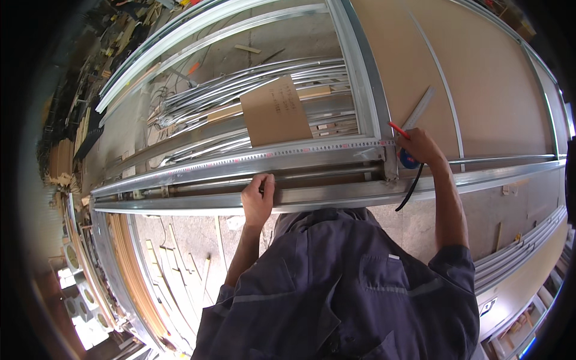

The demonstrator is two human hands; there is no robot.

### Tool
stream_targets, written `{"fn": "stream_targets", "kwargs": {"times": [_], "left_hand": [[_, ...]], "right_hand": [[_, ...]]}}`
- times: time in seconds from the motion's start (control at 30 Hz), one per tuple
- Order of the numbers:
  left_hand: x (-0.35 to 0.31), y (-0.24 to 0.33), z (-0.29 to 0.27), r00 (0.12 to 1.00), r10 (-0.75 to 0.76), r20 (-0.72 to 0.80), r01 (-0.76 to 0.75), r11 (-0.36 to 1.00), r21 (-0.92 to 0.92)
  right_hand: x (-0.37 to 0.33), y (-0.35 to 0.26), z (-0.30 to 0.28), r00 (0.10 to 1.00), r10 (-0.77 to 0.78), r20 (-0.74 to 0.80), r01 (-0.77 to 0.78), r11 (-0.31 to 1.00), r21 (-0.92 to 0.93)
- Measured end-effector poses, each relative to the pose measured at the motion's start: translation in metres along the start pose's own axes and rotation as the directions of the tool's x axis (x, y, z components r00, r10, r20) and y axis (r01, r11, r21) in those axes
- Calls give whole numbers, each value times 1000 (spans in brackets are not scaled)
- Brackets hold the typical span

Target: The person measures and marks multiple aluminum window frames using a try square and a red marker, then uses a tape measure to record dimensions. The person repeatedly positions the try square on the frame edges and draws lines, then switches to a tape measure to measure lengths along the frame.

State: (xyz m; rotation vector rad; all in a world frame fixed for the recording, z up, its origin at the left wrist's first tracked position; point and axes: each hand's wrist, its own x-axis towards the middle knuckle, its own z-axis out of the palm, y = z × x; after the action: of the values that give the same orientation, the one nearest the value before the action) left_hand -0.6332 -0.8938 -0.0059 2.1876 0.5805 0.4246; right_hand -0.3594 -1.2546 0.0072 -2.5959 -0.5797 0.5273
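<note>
At the right end of a metal frame, my right hand (pixel 425 149) is closed round a blue tape measure (pixel 408 159), and a red pencil (pixel 397 129) sticks out from its fingers. A black strap (pixel 410 193) hangs from the tape measure. The pulled-out tape blade (pixel 273 153) runs left along a silver metal profile (pixel 222 167). Closer to my body, my left hand (pixel 258 201) sits with curled fingers at the near metal rail (pixel 318 195); whatever is inside them is hidden. A flat grey metal strip (pixel 418 108) lies on the brown board just beyond my right hand.
A piece of cardboard with handwriting (pixel 276 112) stands beyond the tape. Behind it lie several long metal profiles (pixel 198 96). A large brown board (pixel 492 90) fills the frame's right side. Wooden strips (pixel 174 258) lie on the floor at lower left; more profiles (pixel 522 249) are stacked at lower right.
</note>
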Motion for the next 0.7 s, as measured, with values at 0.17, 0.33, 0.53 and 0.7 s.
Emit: {"fn": "stream_targets", "kwargs": {"times": [0.17, 0.33, 0.53, 0.7], "left_hand": [[-2, -2, 8, 994, 4, -113, 5, 997, 79], [1, -1, 12, 990, 28, -140, -5, 987, 163], [1, -1, 15, 984, 40, -175, -10, 986, 167], [2, -2, 16, 984, 52, -173, -22, 985, 170]], "right_hand": [[4, 4, -5, 997, -10, 73, 4, 997, 78], [3, 13, -2, 997, -32, 67, 25, 995, 99], [4, 16, 1, 995, -68, 76, 58, 991, 121], [6, 21, 6, 995, -80, 58, 73, 991, 112]]}}
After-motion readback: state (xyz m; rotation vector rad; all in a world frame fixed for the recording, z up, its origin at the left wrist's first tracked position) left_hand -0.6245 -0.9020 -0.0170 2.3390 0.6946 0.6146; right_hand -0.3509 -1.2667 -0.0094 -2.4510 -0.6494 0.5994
